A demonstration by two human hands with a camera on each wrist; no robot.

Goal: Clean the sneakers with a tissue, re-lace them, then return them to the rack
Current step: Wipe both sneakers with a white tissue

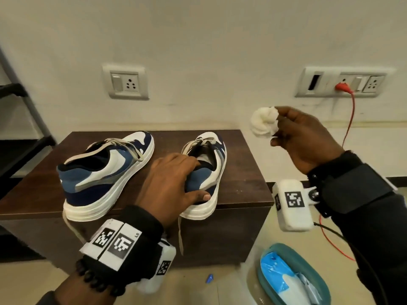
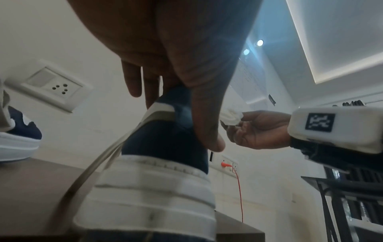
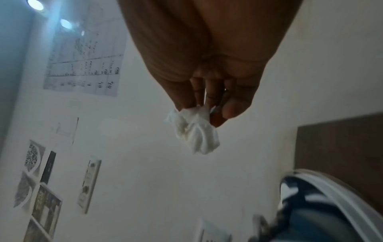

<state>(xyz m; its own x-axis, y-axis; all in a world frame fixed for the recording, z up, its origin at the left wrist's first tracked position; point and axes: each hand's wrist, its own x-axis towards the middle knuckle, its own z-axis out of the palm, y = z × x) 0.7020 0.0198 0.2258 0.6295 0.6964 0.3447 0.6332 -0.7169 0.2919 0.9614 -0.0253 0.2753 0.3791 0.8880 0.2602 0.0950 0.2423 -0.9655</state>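
Two blue, navy and white sneakers stand on a dark brown wooden bench (image 1: pixel 240 170), toes toward the wall. The left sneaker (image 1: pixel 105 172) stands free with loose grey laces. My left hand (image 1: pixel 171 186) grips the heel collar of the right sneaker (image 1: pixel 211 164), fingers inside the opening and thumb on the heel; the left wrist view shows that heel (image 2: pixel 161 140) up close. My right hand (image 1: pixel 301 137) is raised to the right of the bench and pinches a crumpled white tissue (image 1: pixel 263 124), also seen in the right wrist view as the tissue (image 3: pixel 194 131) hanging from the fingertips.
A teal bin (image 1: pixel 293 276) with blue and white wrappers sits on the floor at lower right. A red cable (image 1: pixel 350 128) hangs from a wall socket. A black rack (image 1: pixel 19 119) stands at the far left. A lace (image 1: pixel 180 234) dangles over the bench's front edge.
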